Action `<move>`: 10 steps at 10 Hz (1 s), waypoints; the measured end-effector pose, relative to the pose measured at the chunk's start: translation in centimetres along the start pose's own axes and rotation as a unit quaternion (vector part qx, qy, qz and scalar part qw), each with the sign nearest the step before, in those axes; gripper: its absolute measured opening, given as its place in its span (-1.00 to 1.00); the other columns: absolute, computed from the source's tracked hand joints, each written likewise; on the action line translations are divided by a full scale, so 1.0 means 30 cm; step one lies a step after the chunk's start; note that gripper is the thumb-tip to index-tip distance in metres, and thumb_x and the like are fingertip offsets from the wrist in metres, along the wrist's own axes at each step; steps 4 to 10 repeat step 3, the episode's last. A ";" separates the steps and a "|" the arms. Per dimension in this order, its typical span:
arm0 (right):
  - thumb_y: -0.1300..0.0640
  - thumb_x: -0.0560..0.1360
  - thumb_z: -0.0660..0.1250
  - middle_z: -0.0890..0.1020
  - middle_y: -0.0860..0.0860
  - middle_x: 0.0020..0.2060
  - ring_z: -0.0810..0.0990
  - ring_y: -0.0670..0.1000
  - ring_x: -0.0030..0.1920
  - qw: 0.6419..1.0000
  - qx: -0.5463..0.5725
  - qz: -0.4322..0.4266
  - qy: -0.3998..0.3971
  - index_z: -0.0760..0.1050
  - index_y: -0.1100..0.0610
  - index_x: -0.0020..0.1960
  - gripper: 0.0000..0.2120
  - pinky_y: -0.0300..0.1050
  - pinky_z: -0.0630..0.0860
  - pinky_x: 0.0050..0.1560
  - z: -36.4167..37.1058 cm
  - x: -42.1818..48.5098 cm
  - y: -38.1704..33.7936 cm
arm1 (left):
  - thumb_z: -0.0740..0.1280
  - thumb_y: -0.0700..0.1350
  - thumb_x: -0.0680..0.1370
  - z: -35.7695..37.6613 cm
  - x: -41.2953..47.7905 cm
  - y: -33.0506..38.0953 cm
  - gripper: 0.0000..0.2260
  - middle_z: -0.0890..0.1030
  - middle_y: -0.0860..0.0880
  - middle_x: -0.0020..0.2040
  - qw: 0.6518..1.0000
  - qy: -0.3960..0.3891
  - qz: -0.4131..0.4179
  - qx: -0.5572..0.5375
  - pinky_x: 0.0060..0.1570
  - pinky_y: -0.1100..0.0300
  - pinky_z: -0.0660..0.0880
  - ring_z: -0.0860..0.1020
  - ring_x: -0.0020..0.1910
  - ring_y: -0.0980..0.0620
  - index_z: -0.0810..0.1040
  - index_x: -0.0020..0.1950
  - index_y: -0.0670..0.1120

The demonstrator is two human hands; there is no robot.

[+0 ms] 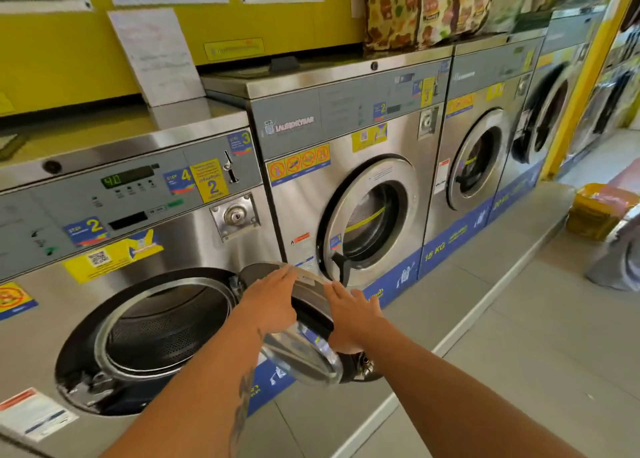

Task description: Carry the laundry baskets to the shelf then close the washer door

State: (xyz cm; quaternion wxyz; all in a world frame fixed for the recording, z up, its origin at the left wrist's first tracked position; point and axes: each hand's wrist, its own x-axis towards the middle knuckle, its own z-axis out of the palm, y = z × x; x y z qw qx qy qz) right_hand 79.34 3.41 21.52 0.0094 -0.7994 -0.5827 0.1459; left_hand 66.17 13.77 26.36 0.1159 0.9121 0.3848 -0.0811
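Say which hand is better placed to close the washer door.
Probably the right hand: it lies flat against the washer door from outside, facing the drum; the left hand rests on the rim.

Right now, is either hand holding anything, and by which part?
Nothing is gripped: the left hand and the right hand rest straight-fingered on the open washer door, left on its upper rim, right on its outer edge.

Silver washers [304, 215], yellow wall [62, 63], perhaps bear-print bags [391, 11]

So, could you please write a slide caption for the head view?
Left hand and right hand rest on the open washer door in a laundromat.
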 end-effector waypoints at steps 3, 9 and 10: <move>0.03 0.40 0.34 0.29 0.07 0.41 0.31 0.22 0.40 0.999 0.019 -0.029 0.030 0.20 0.13 0.45 -0.32 0.24 0.34 0.31 -0.058 -0.068 -0.127 | 0.22 -0.09 0.57 -0.011 -0.361 -0.136 -0.39 0.08 -0.06 0.60 0.990 0.060 -0.111 -0.057 0.50 0.04 0.10 0.10 0.56 -0.07 0.07 0.58 -0.10; 0.03 0.40 0.34 0.29 0.07 0.41 0.31 0.22 0.40 0.999 0.019 -0.029 0.030 0.20 0.13 0.45 -0.32 0.24 0.34 0.31 -0.058 -0.068 -0.127 | 0.22 -0.09 0.57 -0.011 -0.361 -0.136 -0.39 0.08 -0.06 0.60 0.990 0.060 -0.111 -0.057 0.50 0.04 0.10 0.10 0.56 -0.07 0.07 0.58 -0.10; 0.03 0.40 0.34 0.29 0.07 0.41 0.31 0.22 0.40 0.999 0.019 -0.029 0.030 0.20 0.13 0.45 -0.32 0.24 0.34 0.31 -0.058 -0.068 -0.127 | 0.22 -0.09 0.57 -0.011 -0.361 -0.136 -0.39 0.08 -0.06 0.60 0.990 0.060 -0.111 -0.057 0.50 0.04 0.10 0.10 0.56 -0.07 0.07 0.58 -0.10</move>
